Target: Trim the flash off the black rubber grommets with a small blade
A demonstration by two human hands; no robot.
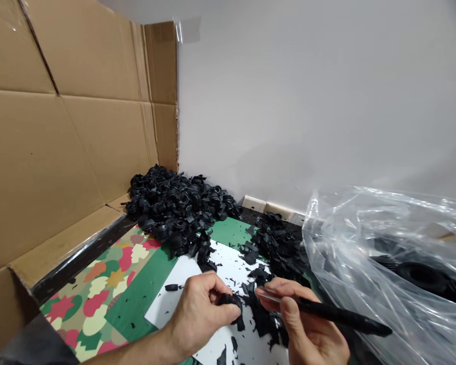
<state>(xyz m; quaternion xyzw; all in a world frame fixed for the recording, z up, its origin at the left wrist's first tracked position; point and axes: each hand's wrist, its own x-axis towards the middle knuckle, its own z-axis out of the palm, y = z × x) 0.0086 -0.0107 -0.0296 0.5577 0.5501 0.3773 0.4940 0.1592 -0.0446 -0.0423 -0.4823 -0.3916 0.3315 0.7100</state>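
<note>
Pinching black rubbery piece (237,301), left grip (201,314); slim black tool (338,313), right grip (307,324) | likely done: ridged black heap (175,200), dark desk (79,263) far-left corner | likely left: black parts (421,278), clear plastic bag (349,213)

A ridged black piece (235,300) sits pinched in the left hand (201,314); a slim, dark-handled tool (338,313) slants across the right hand (315,337).

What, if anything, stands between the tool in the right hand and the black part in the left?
Nothing visible stands between the tool in the right hand and the black part in the left hand. Black scraps show in the gap, but seem to lie below it on the white sheet.
</note>
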